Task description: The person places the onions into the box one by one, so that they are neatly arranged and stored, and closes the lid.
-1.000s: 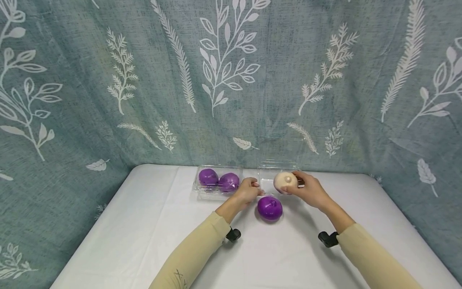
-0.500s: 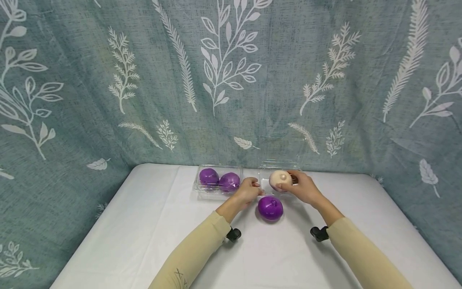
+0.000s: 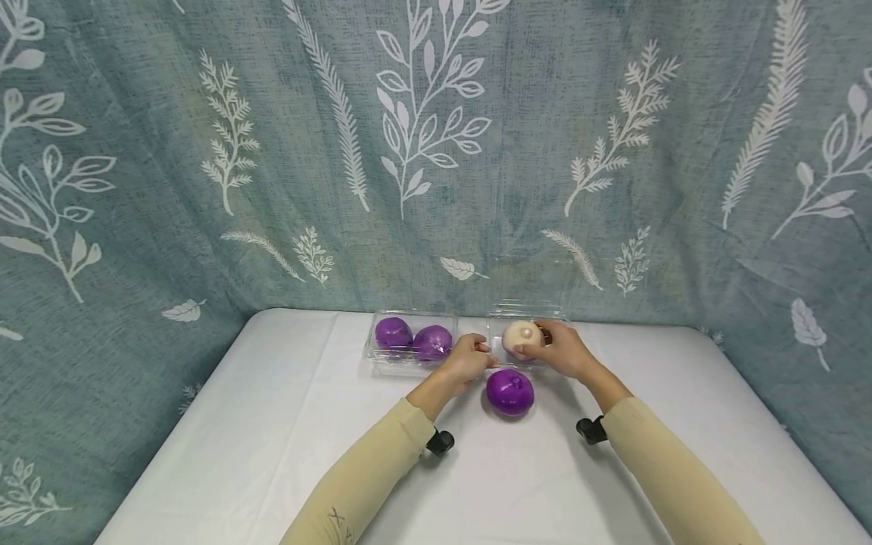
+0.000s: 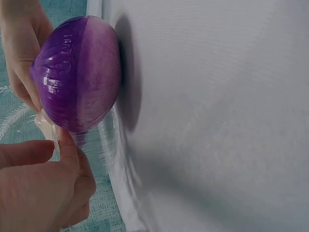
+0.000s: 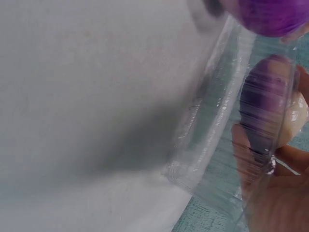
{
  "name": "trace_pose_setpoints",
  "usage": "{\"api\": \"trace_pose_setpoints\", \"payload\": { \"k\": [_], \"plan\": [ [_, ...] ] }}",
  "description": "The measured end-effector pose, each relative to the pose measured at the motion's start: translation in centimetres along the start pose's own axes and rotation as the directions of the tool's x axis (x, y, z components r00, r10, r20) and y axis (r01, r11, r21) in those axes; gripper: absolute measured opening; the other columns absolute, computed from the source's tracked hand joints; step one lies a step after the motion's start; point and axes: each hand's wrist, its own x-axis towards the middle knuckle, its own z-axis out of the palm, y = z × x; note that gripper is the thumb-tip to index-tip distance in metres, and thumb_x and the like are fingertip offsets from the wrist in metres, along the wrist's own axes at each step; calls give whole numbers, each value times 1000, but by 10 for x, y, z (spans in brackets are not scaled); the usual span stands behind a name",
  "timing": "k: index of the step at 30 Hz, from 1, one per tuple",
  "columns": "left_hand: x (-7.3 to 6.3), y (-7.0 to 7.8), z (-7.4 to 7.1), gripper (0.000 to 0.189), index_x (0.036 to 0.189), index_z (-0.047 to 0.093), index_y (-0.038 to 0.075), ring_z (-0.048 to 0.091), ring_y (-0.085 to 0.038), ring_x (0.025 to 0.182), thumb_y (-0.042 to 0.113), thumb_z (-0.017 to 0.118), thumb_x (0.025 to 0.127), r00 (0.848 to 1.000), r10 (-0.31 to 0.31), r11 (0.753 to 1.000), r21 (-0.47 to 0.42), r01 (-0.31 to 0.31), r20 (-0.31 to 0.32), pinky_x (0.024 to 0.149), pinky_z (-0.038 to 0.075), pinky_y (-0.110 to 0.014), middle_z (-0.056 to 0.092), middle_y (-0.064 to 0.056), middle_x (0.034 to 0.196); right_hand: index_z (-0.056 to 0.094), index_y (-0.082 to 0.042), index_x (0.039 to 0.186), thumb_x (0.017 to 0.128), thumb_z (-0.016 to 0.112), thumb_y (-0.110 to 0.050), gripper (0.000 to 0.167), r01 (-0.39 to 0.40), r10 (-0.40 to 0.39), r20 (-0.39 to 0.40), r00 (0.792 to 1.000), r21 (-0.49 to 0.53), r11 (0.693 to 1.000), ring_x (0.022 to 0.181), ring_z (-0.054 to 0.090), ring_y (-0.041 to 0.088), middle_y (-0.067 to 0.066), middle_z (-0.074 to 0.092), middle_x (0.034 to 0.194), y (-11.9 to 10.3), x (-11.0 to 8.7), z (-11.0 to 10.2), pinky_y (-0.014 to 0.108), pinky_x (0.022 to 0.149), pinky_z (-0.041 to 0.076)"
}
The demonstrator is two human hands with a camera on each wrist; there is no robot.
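Observation:
My right hand (image 3: 567, 350) grips a cream-and-purple toy onion (image 3: 521, 337), cream end up, inside an open clear plastic clamshell container (image 3: 495, 331). In the right wrist view, the fingers and onion show partly through the container's clear wall (image 5: 207, 145). My left hand (image 3: 466, 359) pinches the container's near-left rim between thumb and fingers, as the left wrist view shows. Just in front of the container, a second toy onion (image 3: 509, 393) rests on the table; in the left wrist view this purple onion (image 4: 79, 72) hides part of the right hand.
A second clear clamshell container (image 3: 371, 352) stands to the left on the white-covered table (image 3: 306, 454), with two purple onions (image 3: 433, 343) inside. Behind the table hangs a green curtain (image 3: 518, 166) with white leaf prints. The raised lid (image 3: 527, 306) leans towards it.
My right hand has carried the cream-and-purple onion leftward and slightly down within the container. My left hand stays at the rim, and the other onions have not moved.

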Motion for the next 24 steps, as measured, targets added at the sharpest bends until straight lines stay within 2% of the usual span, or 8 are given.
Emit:
{"api": "trace_pose_setpoints", "payload": {
  "k": [4, 11, 15, 24],
  "plan": [
    [1, 0, 0, 63, 146, 35, -19, 60, -15, 81, -22, 54, 86, 1000, -6, 1000, 7, 6, -2, 81, 59, -21, 52, -23, 117, 47, 16, 140, 92, 77, -29, 72, 4, -4, 8, 1000, -15, 1000, 113, 64, 44, 34, 62, 127, 3, 6, 2, 53, 96, 58],
    [0, -1, 0, 64, 146, 36, -18, 60, -19, 86, -23, 54, 84, 1000, -6, 1000, 21, 6, -8, 77, 56, -20, 51, -26, 121, 58, 10, 132, 92, 78, -30, 60, 7, -7, 32, 999, -10, 1000, 108, 67, 40, 27, 68, 119, 9, 13, 8, 49, 93, 60],
    [0, -2, 0, 65, 146, 35, -18, 59, -19, 86, -23, 53, 84, 1000, -2, 1000, 18, 3, -3, 77, 56, -20, 52, -25, 119, 57, 10, 133, 92, 77, -32, 62, 7, -6, 46, 999, -21, 1000, 111, 66, 41, 28, 67, 122, 11, 17, 10, 50, 94, 60],
    [-1, -1, -1, 65, 146, 35, -18, 61, -20, 87, -23, 53, 84, 1000, -3, 1000, 19, 3, 0, 76, 53, -21, 51, -25, 120, 60, 10, 130, 93, 76, -33, 58, 12, -9, 69, 998, -40, 999, 109, 66, 39, 26, 68, 118, 8, 20, 14, 50, 93, 59]
  ]
}}
